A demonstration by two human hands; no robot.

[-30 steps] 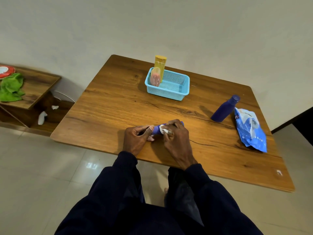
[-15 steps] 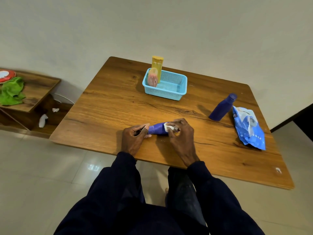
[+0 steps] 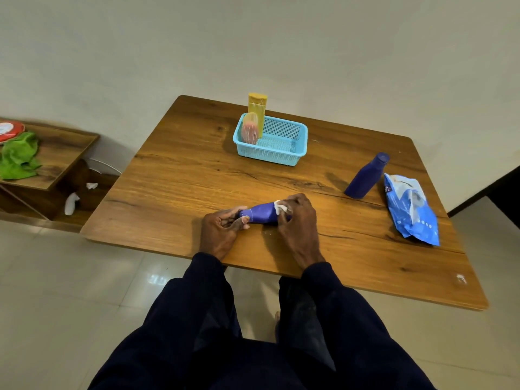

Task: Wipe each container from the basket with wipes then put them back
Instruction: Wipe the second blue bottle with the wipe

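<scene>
bottle (image 3: 260, 213): sideways on worktop (image 3: 183, 192), your side of basket (image 3: 292, 158), well apart, long axis left-right | your left hand (image 3: 222, 232): fingers pinch its left end | your right hand (image 3: 298, 220): fingers clamp wipe (image 3: 281, 207) round right end | likely stroke: leftward

Dark navy long sleeves (image 3: 206, 280) to the wrists, matching dark garment (image 3: 239, 367) below.

No wording can be read anywhere. The blue wipes pack (image 3: 410, 209) near the right edge of the table (image 3: 183, 178) carries a small dark logo patch, too blurred to make out. The purple bottle (image 3: 260, 213) at the near edge shows faint white lines, perhaps print. The red disc (image 3: 9, 130) on the side shelf (image 3: 67, 144) has an illegible white patch.
</scene>
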